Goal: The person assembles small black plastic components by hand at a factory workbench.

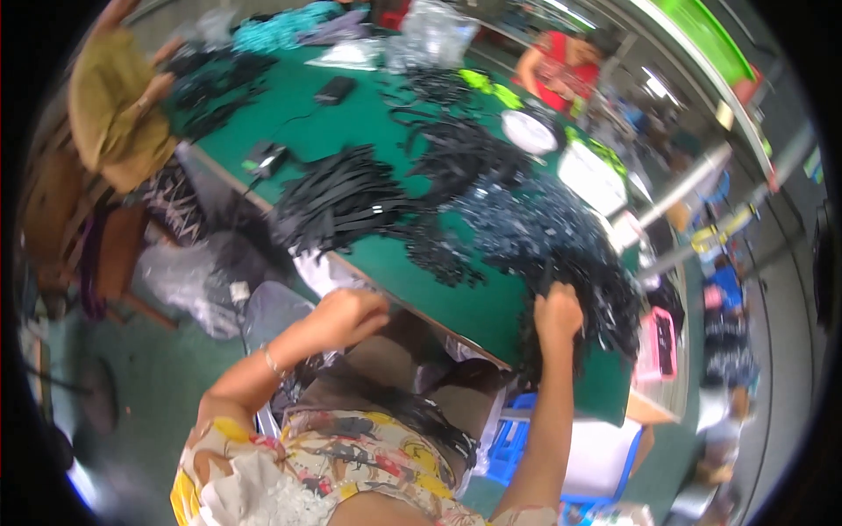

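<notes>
- a green tabletop is running diagonally across the workroom, its wooden edge facing the person.
- black straps are lying fanned in a thick bundle at the near edge.
- beyond, a tangle of black strips is adjoining a heap of glossy dark-blue pieces.
- a shiny black pile is covering the tabletop's right end.
- the right hand is resting at that pile's left side, fingers curling down; i cannot tell whether they are gripping a strand.
- the left hand is hovering just off the near edge, below the straps, fingers bending inward; blur is hiding how closed they are and whether they are holding anything.
- a white round dish is sitting behind the tangle.
- teal fabric and a clear plastic bag are lying at the far end.
- one co-worker in mustard is standing at left; another in red is working beyond.
- a pink basket is sitting right of the pile.
</notes>
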`<state>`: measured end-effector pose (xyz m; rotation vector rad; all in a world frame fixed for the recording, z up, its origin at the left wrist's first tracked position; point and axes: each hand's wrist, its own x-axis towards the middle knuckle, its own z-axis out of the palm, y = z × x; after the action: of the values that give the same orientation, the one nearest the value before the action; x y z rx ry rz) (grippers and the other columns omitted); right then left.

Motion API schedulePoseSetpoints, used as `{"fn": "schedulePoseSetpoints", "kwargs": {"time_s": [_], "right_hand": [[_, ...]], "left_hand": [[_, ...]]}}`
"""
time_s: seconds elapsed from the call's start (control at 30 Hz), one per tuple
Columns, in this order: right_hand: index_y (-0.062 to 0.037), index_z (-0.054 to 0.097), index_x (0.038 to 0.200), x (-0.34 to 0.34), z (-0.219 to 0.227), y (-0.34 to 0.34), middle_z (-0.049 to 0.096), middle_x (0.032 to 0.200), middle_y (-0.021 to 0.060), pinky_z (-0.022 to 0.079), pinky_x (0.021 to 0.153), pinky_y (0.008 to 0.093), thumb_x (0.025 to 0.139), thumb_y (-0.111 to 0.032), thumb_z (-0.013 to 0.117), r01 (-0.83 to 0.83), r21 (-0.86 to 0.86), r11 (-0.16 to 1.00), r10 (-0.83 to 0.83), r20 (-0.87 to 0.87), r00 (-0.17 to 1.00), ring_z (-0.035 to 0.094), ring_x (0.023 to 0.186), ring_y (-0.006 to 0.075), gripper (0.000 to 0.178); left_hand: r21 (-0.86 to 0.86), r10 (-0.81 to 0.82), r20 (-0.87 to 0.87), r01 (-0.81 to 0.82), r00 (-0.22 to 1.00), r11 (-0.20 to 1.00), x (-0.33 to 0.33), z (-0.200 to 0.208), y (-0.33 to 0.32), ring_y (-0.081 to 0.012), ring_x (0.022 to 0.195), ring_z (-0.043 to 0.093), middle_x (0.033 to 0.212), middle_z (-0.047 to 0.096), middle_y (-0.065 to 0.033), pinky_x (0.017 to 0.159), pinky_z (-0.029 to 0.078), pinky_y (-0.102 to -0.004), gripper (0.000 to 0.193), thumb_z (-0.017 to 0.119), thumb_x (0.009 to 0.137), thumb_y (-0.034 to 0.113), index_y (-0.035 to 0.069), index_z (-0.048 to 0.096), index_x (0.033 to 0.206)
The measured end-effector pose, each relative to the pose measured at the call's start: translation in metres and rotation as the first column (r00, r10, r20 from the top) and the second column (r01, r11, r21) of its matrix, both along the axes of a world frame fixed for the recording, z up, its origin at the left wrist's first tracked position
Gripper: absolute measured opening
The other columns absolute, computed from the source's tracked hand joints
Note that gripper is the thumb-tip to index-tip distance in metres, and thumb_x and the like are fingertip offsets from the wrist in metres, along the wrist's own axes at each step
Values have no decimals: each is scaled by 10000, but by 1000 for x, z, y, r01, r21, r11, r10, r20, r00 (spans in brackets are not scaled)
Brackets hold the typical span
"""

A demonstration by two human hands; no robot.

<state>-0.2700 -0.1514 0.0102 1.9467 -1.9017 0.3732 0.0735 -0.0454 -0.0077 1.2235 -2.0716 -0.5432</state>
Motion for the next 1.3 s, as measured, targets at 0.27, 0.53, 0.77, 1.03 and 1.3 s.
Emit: {"fn": "schedulePoseSetpoints", "kwargs": {"time_s": [0.27,0.53,0.77,1.03,1.3], "right_hand": [[-45,531,774,0,-9,-3,554,753,137,458,589,411,724,-101,573,-130,-142,981,156,189,970,574,669,320,87],[-35,468,953,-14,36,20,502,680,42,375,476,225,874,-90,464,-329,-292,898,202,938,-281,442,502,116,96],[-33,498,998,-16,73,60,327,552,-44,233,409,212,900,-141,508,-489,-397,777,155,873,-462,301,429,53,146],[-22,530,888,42,48,83,290,511,-45,235,395,220,926,-239,470,-612,-339,714,-88,825,-559,272,405,59,227],[-12,537,1081,103,6,84,488,810,20,279,459,222,925,-332,448,-704,-266,658,-378,692,-615,368,514,88,367]], "left_hand": [[-416,512,2,-465,859,781,52,21,-74,-284,748,573,754,571,-100,647,447,-380,178,642,715,129,62,573,865],[-178,681,368,-671,633,720,73,3,-156,-262,882,591,895,618,-90,736,455,-374,201,649,723,219,95,629,880],[53,583,88,-588,808,807,97,-2,-173,-289,830,621,812,652,-115,751,481,-393,202,647,719,254,94,656,843],[-31,567,-6,-567,824,823,87,7,-175,-265,780,610,803,633,-119,687,475,-366,188,633,751,192,45,605,865],[104,72,-700,2,711,995,9,80,-101,-42,626,453,757,512,45,554,399,-199,105,577,857,130,46,538,906]]}}
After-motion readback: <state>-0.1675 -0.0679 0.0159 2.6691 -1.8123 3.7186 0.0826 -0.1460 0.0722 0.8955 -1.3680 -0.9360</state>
